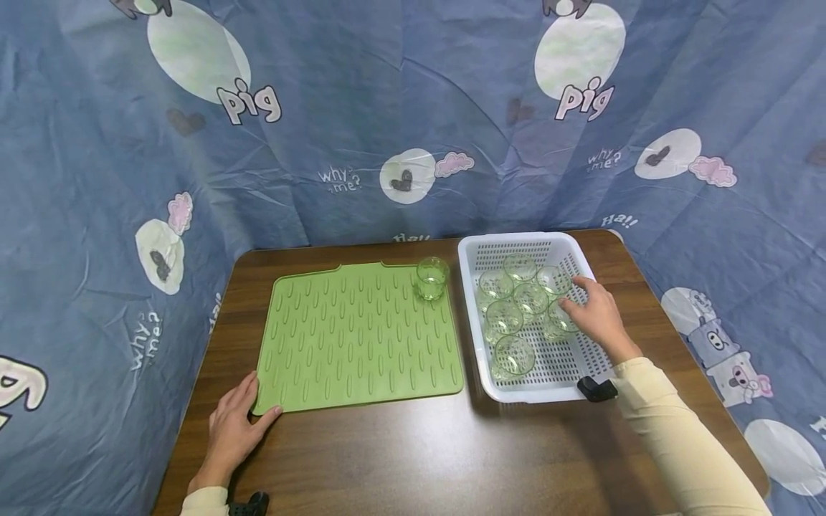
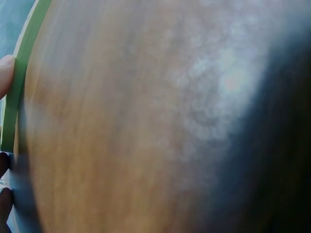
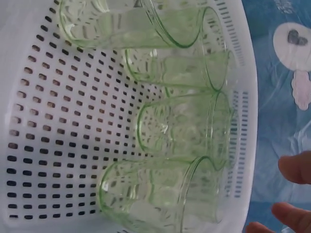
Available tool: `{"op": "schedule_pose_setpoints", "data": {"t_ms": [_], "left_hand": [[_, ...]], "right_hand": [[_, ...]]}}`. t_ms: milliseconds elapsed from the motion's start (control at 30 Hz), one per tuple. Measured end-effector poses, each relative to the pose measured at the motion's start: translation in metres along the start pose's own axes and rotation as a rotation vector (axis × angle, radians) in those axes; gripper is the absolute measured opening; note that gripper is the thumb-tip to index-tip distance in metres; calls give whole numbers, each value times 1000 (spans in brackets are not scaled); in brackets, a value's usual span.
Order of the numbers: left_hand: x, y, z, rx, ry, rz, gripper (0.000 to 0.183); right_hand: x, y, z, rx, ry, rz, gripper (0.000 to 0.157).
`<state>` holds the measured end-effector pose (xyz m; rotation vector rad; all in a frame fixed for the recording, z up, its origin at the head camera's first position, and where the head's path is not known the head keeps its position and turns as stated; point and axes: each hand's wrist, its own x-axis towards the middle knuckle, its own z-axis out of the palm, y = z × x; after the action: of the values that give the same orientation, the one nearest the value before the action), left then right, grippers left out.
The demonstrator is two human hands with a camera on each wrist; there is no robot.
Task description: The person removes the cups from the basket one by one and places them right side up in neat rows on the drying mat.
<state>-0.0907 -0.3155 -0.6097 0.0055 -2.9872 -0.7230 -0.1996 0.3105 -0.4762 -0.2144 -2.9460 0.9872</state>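
A green ridged mat [image 1: 361, 337] lies on the table. At its near left corner rests my left hand [image 1: 234, 430], thumb on the front edge and fingers along the left side; the left wrist view catches the thumb tip against the green rim [image 2: 22, 77]. Several clear green-tinted glasses stand upright in a white perforated basket [image 1: 480, 358]. My right hand [image 1: 596, 315] reaches over the basket's right side, thumb and fingers spread apart, above a glass [image 1: 560, 328] and close to another glass [image 1: 553, 281]. Nothing shows between the fingers [image 3: 296, 167] in the right wrist view.
One glass [image 1: 432, 279] stands on the mat's far right corner, beside the basket. The brown wooden table [image 1: 400, 451] extends in front of both. A blue printed cloth [image 1: 361, 107] hangs behind and along the sides.
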Motion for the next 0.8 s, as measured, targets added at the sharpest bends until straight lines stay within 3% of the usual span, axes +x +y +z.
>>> {"op": "schedule_pose_setpoints", "data": {"t_ms": [233, 367, 800], "left_hand": [[-1, 0, -2, 0, -24, -10, 86], [-1, 1, -2, -4, -19, -10, 85], [0, 0, -2, -8, -12, -7, 85]], "right_hand": [[12, 9, -1, 24, -192, 102, 73], [16, 9, 3, -9, -267, 105, 80], [18, 12, 16, 96, -327, 157, 88]]}}
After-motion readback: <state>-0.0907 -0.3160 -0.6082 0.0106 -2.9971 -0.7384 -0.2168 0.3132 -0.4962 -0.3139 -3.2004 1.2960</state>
